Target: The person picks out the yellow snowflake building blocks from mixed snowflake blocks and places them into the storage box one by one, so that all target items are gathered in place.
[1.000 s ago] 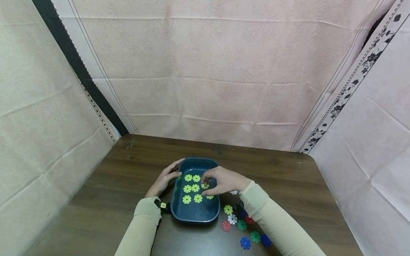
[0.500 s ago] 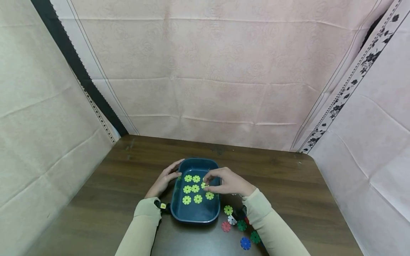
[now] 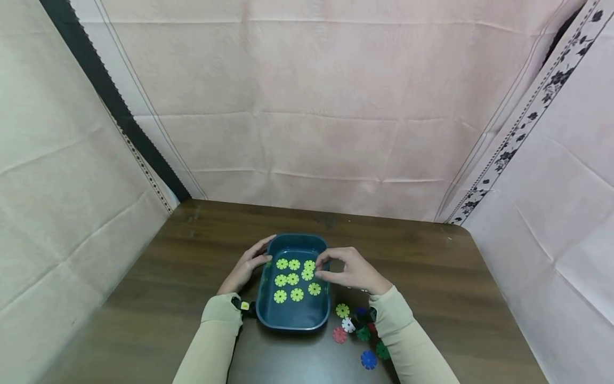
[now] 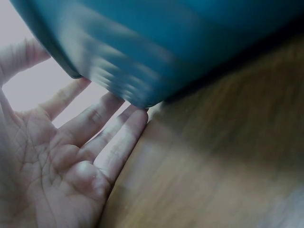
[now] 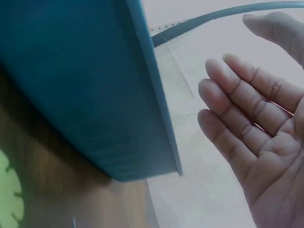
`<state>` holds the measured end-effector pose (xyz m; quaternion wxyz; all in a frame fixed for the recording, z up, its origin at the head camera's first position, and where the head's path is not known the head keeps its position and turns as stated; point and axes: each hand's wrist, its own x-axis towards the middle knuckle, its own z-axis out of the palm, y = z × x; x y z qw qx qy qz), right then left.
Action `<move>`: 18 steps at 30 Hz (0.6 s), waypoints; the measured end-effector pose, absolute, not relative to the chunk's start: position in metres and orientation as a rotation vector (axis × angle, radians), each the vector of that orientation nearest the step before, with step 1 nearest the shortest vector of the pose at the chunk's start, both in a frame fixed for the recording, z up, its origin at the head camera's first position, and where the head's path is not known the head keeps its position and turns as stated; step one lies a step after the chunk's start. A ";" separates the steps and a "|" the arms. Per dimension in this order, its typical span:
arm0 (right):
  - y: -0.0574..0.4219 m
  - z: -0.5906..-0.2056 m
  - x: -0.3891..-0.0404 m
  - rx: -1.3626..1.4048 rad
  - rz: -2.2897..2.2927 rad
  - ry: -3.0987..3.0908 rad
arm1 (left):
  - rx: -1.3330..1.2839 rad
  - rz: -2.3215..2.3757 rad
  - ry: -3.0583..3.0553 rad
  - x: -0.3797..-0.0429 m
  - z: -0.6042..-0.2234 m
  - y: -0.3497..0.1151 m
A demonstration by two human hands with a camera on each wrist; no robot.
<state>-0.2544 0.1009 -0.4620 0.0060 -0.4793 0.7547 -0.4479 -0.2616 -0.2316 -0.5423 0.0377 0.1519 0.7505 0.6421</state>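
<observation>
In the head view, a dark blue tray (image 3: 293, 320) holds several yellow-green notched discs (image 3: 292, 279), laid out in three rows of three. The two right-hand discs of the far and middle rows overlap or nearly touch. My left hand (image 3: 245, 269) holds the tray's left side, thumb over the rim; in the left wrist view its fingers (image 4: 121, 147) press against the outer wall. Over the tray's right rim is my right hand (image 3: 347, 268), thumb and index finger bent but apart. The right wrist view shows that hand's loosely bent fingers (image 5: 237, 114) with nothing in them, beside the tray wall (image 5: 95, 95).
Right of the tray, loose discs lie on the wooden table (image 3: 408, 256): one yellow-green (image 3: 342, 310), one white (image 3: 348, 325), one red (image 3: 339, 335), one blue (image 3: 369, 359) and green ones (image 3: 363, 334). My right sleeve covers part of this group. Pale cloth (image 3: 326, 106) hangs behind and at both sides.
My right hand has drawn back to the right, from over the discs to the tray's right rim. The right-hand discs it covered now show. My left hand stays in place.
</observation>
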 end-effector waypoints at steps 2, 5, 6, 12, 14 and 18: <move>0.106 -0.463 -0.254 -1.481 -1.409 2.366 | 0.467 1.966 2.305 -0.261 -0.542 -0.232; 0.116 -0.465 -0.253 -1.446 -1.404 2.386 | 0.475 1.965 2.303 -0.262 -0.543 -0.232; 0.120 -0.467 -0.252 -1.431 -1.402 2.390 | 0.481 1.965 2.304 -0.262 -0.543 -0.232; 0.143 -0.486 -0.244 -1.330 -1.375 2.416 | 0.490 1.970 2.314 -0.262 -0.541 -0.233; 0.149 -0.495 -0.239 -1.319 -1.352 2.428 | 0.492 1.963 2.322 -0.262 -0.542 -0.233; 0.159 -0.513 -0.223 -1.309 -1.286 2.462 | 0.465 1.953 2.321 -0.262 -0.543 -0.233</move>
